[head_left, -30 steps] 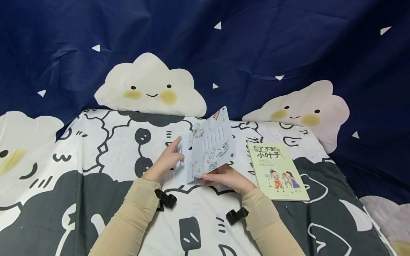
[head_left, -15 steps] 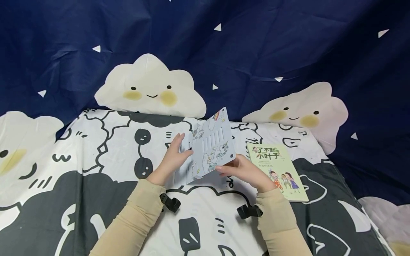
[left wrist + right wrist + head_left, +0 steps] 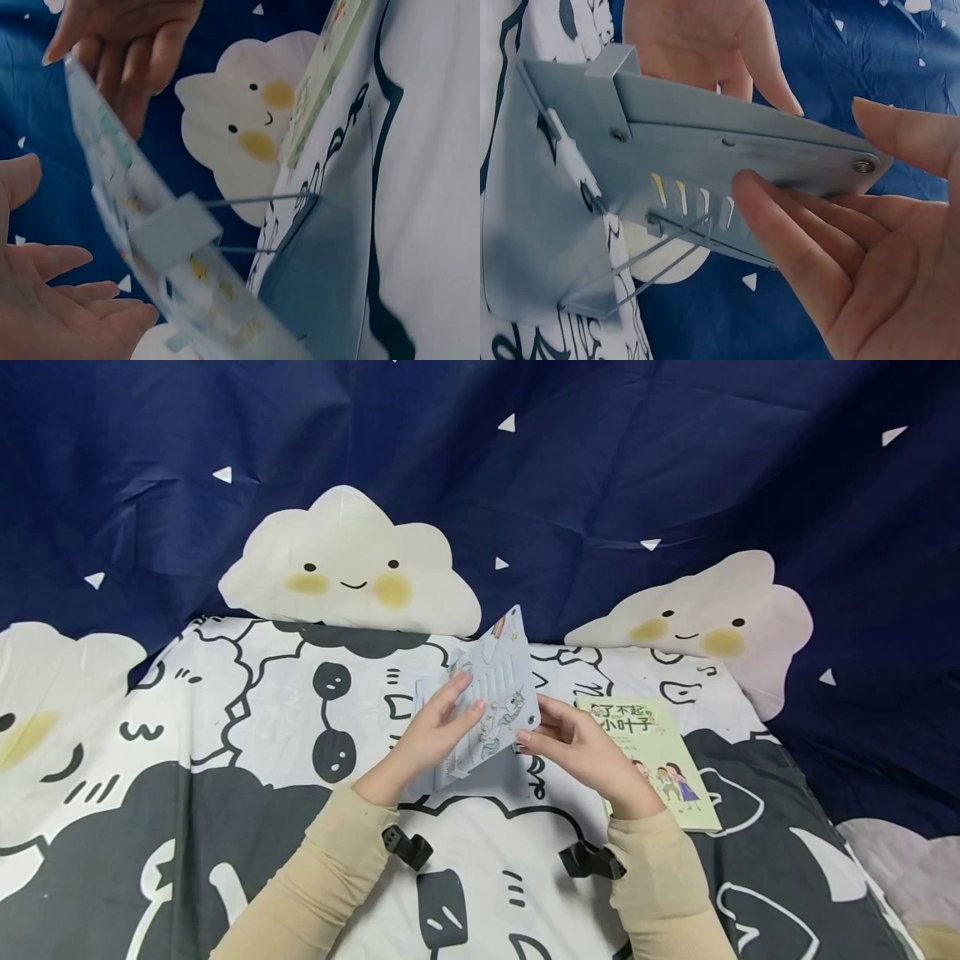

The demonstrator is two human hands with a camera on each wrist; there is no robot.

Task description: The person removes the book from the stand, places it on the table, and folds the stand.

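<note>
My left hand [image 3: 429, 733] has moved across the unicorn stand [image 3: 500, 681], fingers spread; my right hand [image 3: 583, 750], thumb apart, backs its edge. Uneven pressure could tip it.

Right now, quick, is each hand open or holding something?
Left hand: open, fingers extended at the printed side of the unicorn panel.
Right hand: open, fingers behind that panel, thumb clear of it, not pinching.

The head view looked forward and down on the unicorn stand [image 3: 498, 697] from farthest off; both wrist views sat close — left facing its printed side, right its plain back — all sharing the stand and the blue backdrop [image 3: 420, 435].
</note>
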